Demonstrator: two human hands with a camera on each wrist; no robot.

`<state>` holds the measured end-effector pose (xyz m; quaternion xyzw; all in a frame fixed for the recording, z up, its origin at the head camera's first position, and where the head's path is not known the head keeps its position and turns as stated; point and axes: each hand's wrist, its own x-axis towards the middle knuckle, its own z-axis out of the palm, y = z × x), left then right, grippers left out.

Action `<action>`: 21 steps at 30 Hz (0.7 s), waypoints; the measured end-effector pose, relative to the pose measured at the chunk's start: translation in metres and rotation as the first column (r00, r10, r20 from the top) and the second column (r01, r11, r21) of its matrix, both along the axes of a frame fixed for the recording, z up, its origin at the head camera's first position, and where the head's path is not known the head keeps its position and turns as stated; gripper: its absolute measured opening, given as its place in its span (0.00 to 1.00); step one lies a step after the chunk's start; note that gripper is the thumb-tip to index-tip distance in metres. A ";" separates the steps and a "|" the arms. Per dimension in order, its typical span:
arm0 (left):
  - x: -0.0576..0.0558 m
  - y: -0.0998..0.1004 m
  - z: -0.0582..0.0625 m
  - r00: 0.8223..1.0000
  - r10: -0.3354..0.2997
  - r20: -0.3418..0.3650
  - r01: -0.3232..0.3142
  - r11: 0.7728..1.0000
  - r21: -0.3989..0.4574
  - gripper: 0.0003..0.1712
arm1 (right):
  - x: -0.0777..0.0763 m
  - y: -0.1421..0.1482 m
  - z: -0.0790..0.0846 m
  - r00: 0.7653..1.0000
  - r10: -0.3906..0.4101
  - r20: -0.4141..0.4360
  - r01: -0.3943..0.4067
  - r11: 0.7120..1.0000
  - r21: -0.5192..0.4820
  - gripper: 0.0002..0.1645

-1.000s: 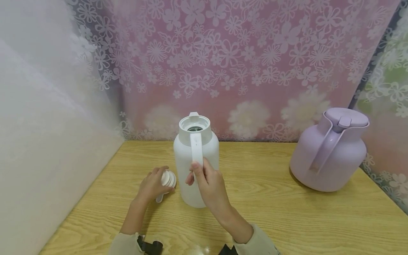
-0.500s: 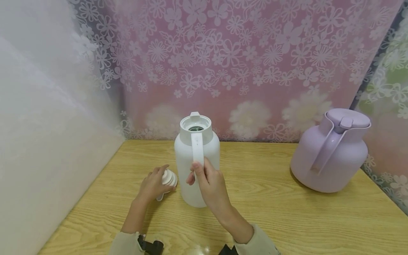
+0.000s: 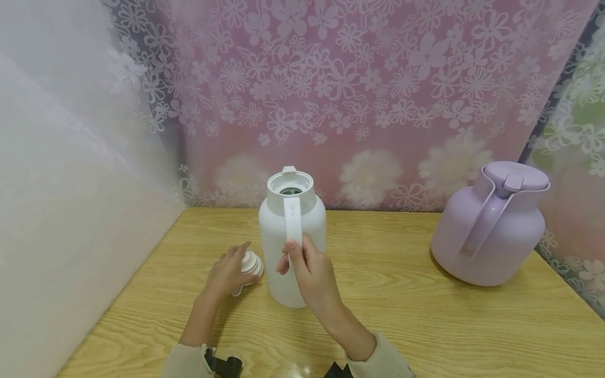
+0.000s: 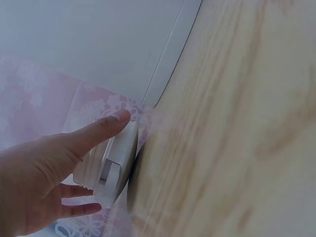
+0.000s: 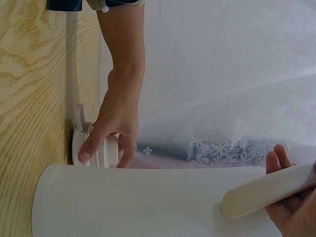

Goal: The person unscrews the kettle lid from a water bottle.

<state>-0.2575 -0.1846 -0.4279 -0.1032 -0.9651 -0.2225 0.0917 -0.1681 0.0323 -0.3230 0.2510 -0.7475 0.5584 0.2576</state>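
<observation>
Your right hand [image 3: 315,275] has a proper grip on the handle [image 3: 292,216] of the white jug [image 3: 274,241], fingers wrapped round it and thumb against it. The white jug's standing upright on the bench [image 3: 392,315], mouth [image 3: 290,182] uncovered. Your left hand [image 3: 225,273] has hold of the lid [image 3: 252,264], thumb on one side, fingers on the other, just left of the white jug and down low at the bench. Lid's flipped, ridged part up, and your left wrist view shows a tab [image 4: 113,180] on its side. Can't really tell if it's sitting flat. Over on your right there's a purple jug [image 3: 512,247], top [image 3: 512,172] on, well apart from both hands. Pink floral curtain [image 3: 340,94] at the back.
</observation>
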 end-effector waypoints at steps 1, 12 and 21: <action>0.000 0.000 0.001 1.000 0.001 0.001 -0.001 1.000 -0.002 0.52 | 0.000 0.000 0.000 1.000 0.001 0.002 -0.001 1.000 0.000 0.11; 0.005 -0.005 0.020 1.000 0.011 -0.023 -0.012 0.999 -0.039 0.52 | 0.001 -0.001 0.002 0.999 0.030 0.010 -0.030 0.999 -0.010 0.11; 0.013 -0.005 0.039 0.997 0.001 -0.075 0.000 1.000 0.021 0.49 | 0.002 0.005 0.004 0.999 0.011 0.033 -0.012 1.000 0.023 0.10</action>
